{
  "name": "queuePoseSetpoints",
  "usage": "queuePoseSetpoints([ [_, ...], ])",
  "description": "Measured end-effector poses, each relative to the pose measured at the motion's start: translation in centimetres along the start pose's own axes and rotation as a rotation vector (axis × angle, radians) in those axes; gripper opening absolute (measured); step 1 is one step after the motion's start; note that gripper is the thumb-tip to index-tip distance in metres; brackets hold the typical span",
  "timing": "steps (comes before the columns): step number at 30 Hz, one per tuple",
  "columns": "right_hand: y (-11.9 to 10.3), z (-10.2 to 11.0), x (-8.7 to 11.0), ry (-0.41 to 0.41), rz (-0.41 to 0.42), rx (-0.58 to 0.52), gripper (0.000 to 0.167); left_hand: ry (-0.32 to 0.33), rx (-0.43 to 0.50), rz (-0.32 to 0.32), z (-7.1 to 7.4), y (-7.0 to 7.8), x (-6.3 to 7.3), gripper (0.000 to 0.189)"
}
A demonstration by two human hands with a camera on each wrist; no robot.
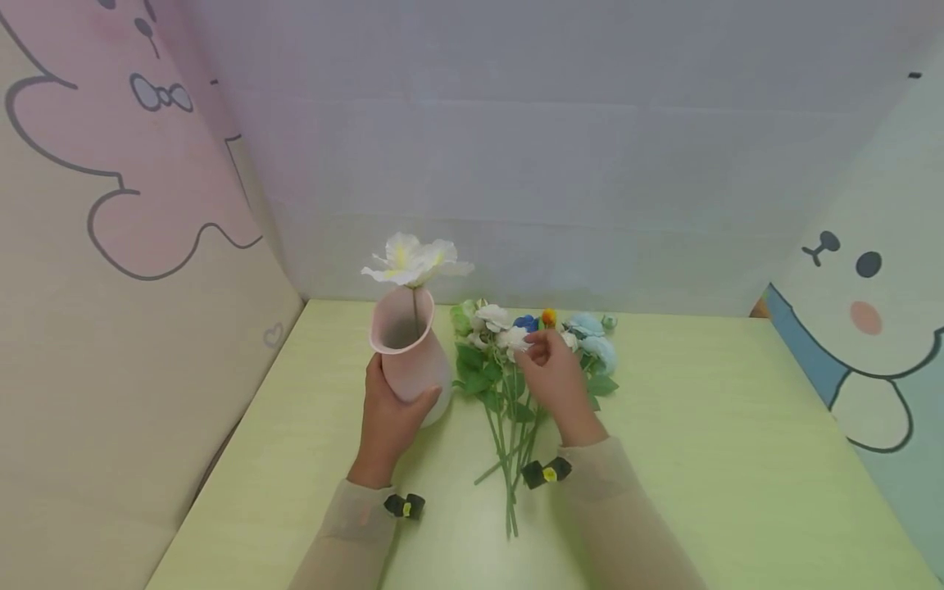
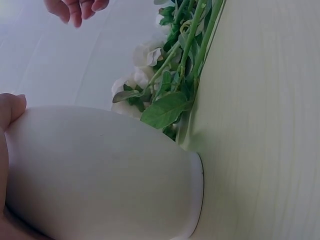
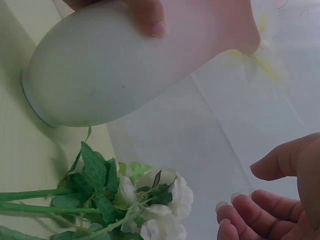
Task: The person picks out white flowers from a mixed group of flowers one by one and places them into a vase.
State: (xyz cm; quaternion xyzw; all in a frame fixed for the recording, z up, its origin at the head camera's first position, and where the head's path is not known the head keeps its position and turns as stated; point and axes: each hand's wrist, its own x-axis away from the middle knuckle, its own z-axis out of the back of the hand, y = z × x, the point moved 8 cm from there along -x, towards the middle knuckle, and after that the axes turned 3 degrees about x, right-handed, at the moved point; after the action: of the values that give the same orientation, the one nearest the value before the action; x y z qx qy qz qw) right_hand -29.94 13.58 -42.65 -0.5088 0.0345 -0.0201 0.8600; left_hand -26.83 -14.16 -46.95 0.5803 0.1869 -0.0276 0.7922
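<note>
Vase-filling seems under way: the left hand (image 1: 392, 419) grips the vase (image 1: 415, 370) holding 1 white flower (image 1: 413, 260), while the right hand (image 1: 555, 378), loosely parted and empty, likely needs to pinch 1 of the flowers (image 1: 512, 341) right of the vase.

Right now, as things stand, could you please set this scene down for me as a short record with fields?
Left hand: grips the vase round its side
Right hand: above the loose flowers, holding nothing
Vase: pink at the flared mouth, paler lower down, base on the table
In the vase: one white-and-yellow flower, its head above the rim
Loose flowers: lying on the table beside the vase, blooms at the far end, stems toward the person
Bloom colours: white, blue, orange, light blue
</note>
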Motion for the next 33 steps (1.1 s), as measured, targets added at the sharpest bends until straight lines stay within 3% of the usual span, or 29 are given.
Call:
queuePoseSetpoints([
  [22,4.1,-2.0,0.2,-0.050,-0.068,0.053,0.038,-0.014,0.012,-0.002,-0.2,0.1,-0.1,0.101],
  [33,4.0,-2.6,-0.3,-0.086,-0.080,0.240,0.039,-0.020,0.017,0.007,-0.1,0.0,-0.1,0.102],
])
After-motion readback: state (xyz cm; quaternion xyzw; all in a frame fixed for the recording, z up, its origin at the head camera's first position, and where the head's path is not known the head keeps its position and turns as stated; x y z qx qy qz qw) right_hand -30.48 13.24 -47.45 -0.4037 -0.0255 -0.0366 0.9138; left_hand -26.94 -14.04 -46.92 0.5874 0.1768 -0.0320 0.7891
